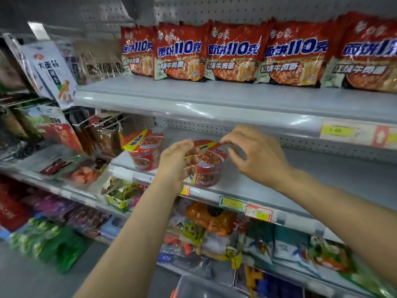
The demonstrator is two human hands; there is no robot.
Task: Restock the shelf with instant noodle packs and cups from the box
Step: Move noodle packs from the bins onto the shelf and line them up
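Red noodle cup (207, 163) (on shelf (247, 186)) between left hand (175, 163) and right hand (255, 153)

A red instant noodle cup (207, 166) with a yellow-and-blue band across its lid stands upright near the front edge of the grey middle shelf (322, 179). A second cup (145, 152) of the same design sits just to its left, apparently tilted, though blur makes that hard to confirm. On the upper shelf (214, 97), five red noodle packs (234, 52) stand upright side by side, labels facing out.
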